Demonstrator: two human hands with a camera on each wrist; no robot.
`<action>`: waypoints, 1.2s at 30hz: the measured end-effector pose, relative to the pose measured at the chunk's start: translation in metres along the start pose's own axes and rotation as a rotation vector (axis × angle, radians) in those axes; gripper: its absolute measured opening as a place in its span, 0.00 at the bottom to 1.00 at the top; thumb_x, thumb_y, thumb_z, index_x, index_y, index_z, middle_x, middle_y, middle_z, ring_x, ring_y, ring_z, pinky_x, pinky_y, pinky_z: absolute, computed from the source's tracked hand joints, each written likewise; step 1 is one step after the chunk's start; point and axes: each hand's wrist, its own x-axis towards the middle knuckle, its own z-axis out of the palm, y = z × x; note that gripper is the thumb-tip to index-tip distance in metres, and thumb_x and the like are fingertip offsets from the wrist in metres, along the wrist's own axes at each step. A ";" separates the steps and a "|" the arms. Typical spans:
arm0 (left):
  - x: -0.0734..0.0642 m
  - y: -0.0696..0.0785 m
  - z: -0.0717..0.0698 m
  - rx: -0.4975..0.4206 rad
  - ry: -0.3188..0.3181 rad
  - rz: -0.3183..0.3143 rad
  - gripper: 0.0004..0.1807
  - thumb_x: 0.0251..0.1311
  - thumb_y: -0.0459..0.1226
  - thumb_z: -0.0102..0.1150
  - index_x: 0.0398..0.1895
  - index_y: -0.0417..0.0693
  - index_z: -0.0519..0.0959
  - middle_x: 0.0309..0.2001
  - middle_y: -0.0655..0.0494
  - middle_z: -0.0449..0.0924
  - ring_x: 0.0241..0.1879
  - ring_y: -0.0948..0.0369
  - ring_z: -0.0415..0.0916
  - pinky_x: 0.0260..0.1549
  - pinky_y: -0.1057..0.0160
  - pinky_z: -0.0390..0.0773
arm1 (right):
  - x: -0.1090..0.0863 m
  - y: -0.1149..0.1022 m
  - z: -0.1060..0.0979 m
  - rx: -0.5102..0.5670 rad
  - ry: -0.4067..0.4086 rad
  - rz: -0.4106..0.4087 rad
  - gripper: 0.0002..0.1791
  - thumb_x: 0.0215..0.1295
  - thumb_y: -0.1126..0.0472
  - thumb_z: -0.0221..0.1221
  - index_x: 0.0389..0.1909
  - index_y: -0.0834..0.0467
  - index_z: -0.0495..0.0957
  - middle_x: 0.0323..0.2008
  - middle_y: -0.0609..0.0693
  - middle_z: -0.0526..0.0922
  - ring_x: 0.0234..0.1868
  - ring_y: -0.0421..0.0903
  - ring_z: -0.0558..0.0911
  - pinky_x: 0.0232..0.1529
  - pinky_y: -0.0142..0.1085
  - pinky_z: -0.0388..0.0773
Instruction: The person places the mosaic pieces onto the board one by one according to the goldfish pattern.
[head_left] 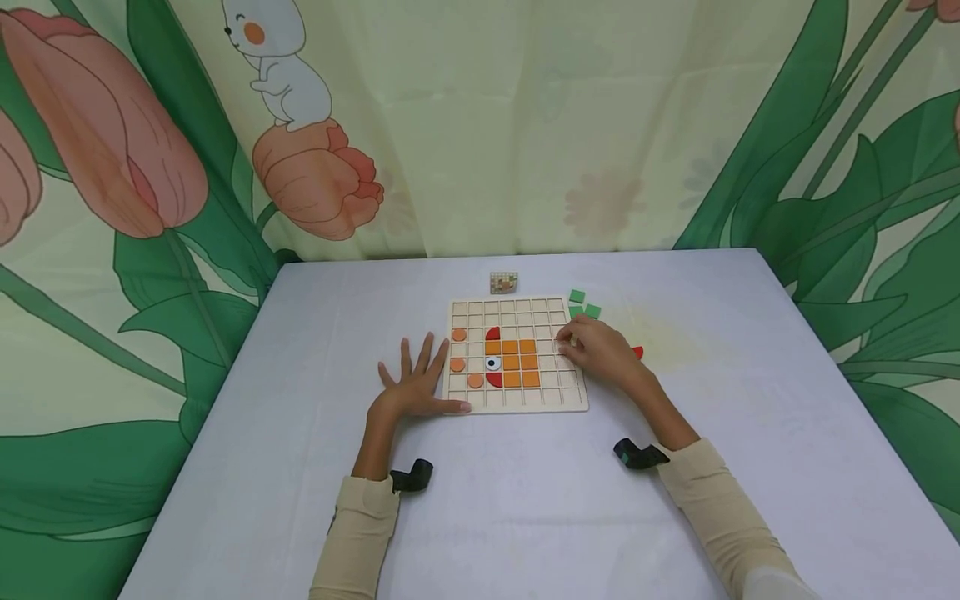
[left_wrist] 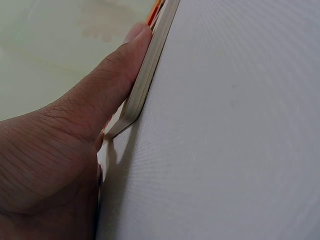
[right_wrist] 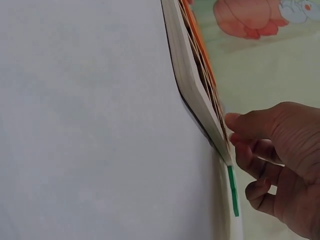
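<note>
A pale wooden grid board (head_left: 555, 400) lies on the table with tiles set in its squares. Orange square tiles (head_left: 511, 363) form a block near its middle, beside a round eye tile (head_left: 492, 363) and two red rounded tiles (head_left: 492, 333). Three salmon discs (head_left: 457, 364) sit toward the left. My left hand (head_left: 412, 390) is spread at the board's left side, its thumb (left_wrist: 122, 62) on the near-left edge. At the right side, my right hand (head_left: 596, 350) hovers over the border with thumb and fingers bent together; I cannot tell whether a small piece is between them.
Green square tiles (head_left: 593, 311) lie off the board's far-right corner. A red piece (head_left: 638, 352) shows just right of the right hand. Behind the board lies a small patterned card (head_left: 504, 282). A white cloth covers the table (head_left: 525, 500); a printed curtain (head_left: 510, 167) hangs behind.
</note>
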 end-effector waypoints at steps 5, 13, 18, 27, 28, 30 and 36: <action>0.000 -0.001 0.001 0.004 0.006 0.002 0.67 0.43 0.70 0.64 0.79 0.62 0.34 0.79 0.52 0.21 0.74 0.40 0.10 0.60 0.22 0.24 | 0.006 0.012 -0.004 -0.007 0.037 0.062 0.09 0.65 0.61 0.63 0.43 0.60 0.82 0.42 0.53 0.81 0.36 0.48 0.78 0.37 0.40 0.75; 0.003 -0.003 0.003 0.001 0.007 0.000 0.67 0.43 0.70 0.64 0.79 0.62 0.34 0.79 0.52 0.21 0.74 0.41 0.10 0.60 0.22 0.24 | 0.019 0.027 -0.009 -0.026 0.074 0.135 0.13 0.66 0.63 0.60 0.50 0.63 0.80 0.49 0.57 0.78 0.45 0.52 0.80 0.43 0.46 0.78; 0.004 -0.004 0.004 0.001 -0.002 -0.001 0.67 0.43 0.71 0.63 0.79 0.62 0.33 0.79 0.53 0.20 0.74 0.42 0.09 0.60 0.23 0.23 | 0.025 0.033 -0.009 -0.045 0.066 0.136 0.15 0.66 0.64 0.60 0.52 0.63 0.80 0.52 0.59 0.76 0.52 0.57 0.80 0.50 0.51 0.77; 0.002 -0.002 0.002 -0.007 -0.006 0.003 0.67 0.43 0.71 0.63 0.79 0.62 0.34 0.79 0.52 0.19 0.74 0.41 0.09 0.60 0.23 0.23 | 0.035 0.039 -0.013 -0.077 0.015 0.147 0.20 0.64 0.61 0.64 0.56 0.63 0.78 0.54 0.60 0.76 0.57 0.59 0.77 0.54 0.54 0.75; 0.002 -0.001 0.001 -0.010 -0.007 0.003 0.67 0.43 0.71 0.63 0.79 0.62 0.34 0.79 0.53 0.19 0.74 0.42 0.09 0.60 0.23 0.23 | 0.036 0.040 -0.013 -0.072 0.013 0.146 0.20 0.64 0.61 0.64 0.56 0.63 0.78 0.54 0.59 0.76 0.58 0.59 0.77 0.55 0.54 0.75; 0.001 -0.001 0.001 -0.014 -0.003 0.005 0.67 0.43 0.71 0.63 0.79 0.62 0.34 0.79 0.52 0.20 0.74 0.41 0.09 0.60 0.23 0.23 | 0.038 0.042 -0.013 -0.059 0.011 0.137 0.19 0.64 0.60 0.64 0.54 0.62 0.79 0.53 0.59 0.77 0.58 0.59 0.77 0.56 0.55 0.74; 0.001 -0.001 0.000 -0.013 -0.003 0.001 0.67 0.43 0.70 0.63 0.79 0.62 0.34 0.79 0.52 0.20 0.74 0.41 0.09 0.60 0.22 0.23 | 0.040 0.046 -0.012 -0.031 0.002 0.128 0.16 0.64 0.57 0.64 0.48 0.62 0.81 0.48 0.58 0.79 0.54 0.58 0.78 0.54 0.54 0.74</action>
